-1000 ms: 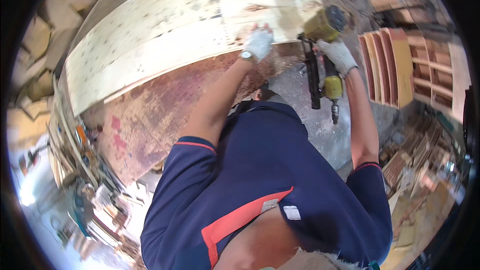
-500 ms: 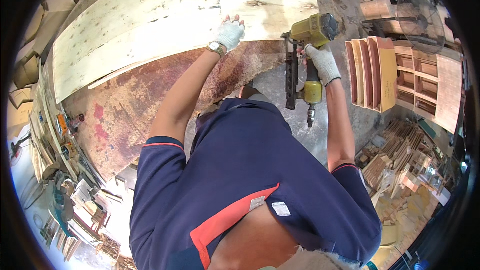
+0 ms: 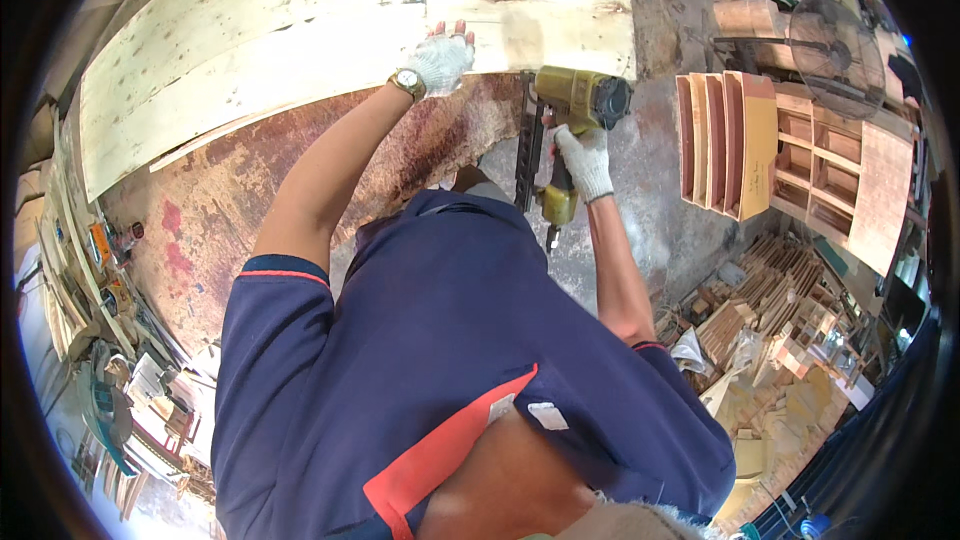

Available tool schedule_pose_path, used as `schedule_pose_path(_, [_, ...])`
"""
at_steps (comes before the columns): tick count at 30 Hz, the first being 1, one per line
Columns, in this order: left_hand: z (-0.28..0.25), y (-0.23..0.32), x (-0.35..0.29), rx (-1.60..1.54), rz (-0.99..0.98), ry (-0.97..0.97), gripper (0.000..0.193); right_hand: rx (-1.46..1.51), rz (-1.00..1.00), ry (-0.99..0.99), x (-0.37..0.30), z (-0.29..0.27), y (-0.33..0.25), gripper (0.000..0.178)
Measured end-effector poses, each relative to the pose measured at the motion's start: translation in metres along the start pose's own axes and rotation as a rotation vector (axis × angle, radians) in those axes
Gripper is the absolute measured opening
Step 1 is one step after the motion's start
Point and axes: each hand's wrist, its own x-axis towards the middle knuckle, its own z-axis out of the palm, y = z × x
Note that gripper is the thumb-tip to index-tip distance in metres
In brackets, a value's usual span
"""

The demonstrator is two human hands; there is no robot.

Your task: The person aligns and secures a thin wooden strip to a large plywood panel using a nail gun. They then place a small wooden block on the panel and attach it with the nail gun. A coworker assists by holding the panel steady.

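Note:
A pale plywood sheet (image 3: pixel 280 40) stretches across the far side, with a seam and some dark knots. My left hand (image 3: pixel 441 62), in a white glove with bare fingertips and a watch at the wrist, lies flat on the near edge of the sheet, fingers spread. A yellow and black nail gun (image 3: pixel 575 95) is gripped by its handle in my gloved right hand (image 3: pixel 584 158). Its nose and long black magazine point toward the sheet's near edge; whether the nose touches the wood I cannot tell.
Below the sheet is a worn, stained work surface (image 3: pixel 230 200). At the right stand several upright boards (image 3: pixel 725 145), a wooden compartment frame (image 3: pixel 835 165) and a black fan (image 3: pixel 838 50). Wood offcuts (image 3: pixel 780 290) pile up at lower right; tools and scraps (image 3: pixel 110 240) lie at left.
The nail gun in my right hand has moved left, closer to my left hand and the sheet's edge. My left hand stays flat on the sheet while the view shifts slightly.

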Motion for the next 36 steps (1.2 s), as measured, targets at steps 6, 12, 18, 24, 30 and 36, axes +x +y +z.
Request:
schedule_pose_path(6, [0.012, -0.001, 0.005, 0.01, -0.012, 0.02, 0.089, 0.024, 0.038, 0.072, -0.009, -0.008, -0.043, 0.019])
schedule_pose_path(12, [-0.001, 0.004, -0.001, -0.044, -0.054, -0.028, 0.087, -0.094, 0.077, 0.003, 0.014, -0.011, -0.084, 0.012])
schedule_pose_path(18, [-0.013, 0.006, -0.004, -0.105, -0.06, -0.044, 0.086, -0.1, 0.114, -0.07, 0.026, -0.007, -0.083, 0.015])
schedule_pose_path(24, [-0.004, 0.001, -0.001, -0.026, 0.002, 0.003, 0.085, -0.276, 0.165, -0.1, 0.034, -0.004, -0.089, 0.021])
schedule_pose_path(30, [0.002, 0.001, 0.001, -0.062, -0.007, 0.014, 0.088, -0.471, 0.169, -0.091, 0.034, 0.002, -0.103, 0.017])
schedule_pose_path(36, [-0.001, 0.003, -0.003, -0.041, -0.014, 0.028, 0.085, -0.23, 0.131, -0.124, 0.023, 0.017, -0.097, 0.014])
